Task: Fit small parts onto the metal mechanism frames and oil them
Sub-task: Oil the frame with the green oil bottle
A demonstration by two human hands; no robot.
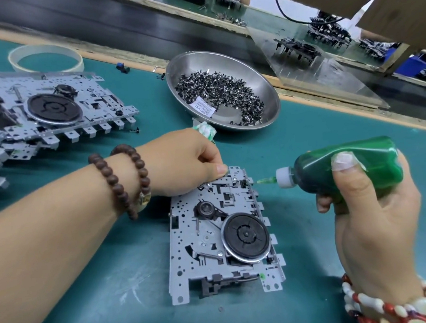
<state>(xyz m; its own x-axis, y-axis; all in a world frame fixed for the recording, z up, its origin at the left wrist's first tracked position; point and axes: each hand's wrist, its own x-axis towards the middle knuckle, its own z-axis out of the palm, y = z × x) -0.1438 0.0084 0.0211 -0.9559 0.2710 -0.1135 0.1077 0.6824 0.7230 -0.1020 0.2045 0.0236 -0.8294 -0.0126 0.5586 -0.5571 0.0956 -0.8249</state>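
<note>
A grey metal mechanism frame with a black flywheel lies flat on the green mat in front of me. My left hand grips the frame's far left corner, thumb on top, and a green-white cloth pokes out past its knuckles. My right hand holds a green oil bottle on its side. The bottle's thin green nozzle points left and touches the frame's far right edge, beside a small black part.
A steel bowl holding several small black parts and a paper label sits behind the frame. A stack of more frames lies at the left, with a tape ring beyond it. A conveyor and a clear guard run along the back.
</note>
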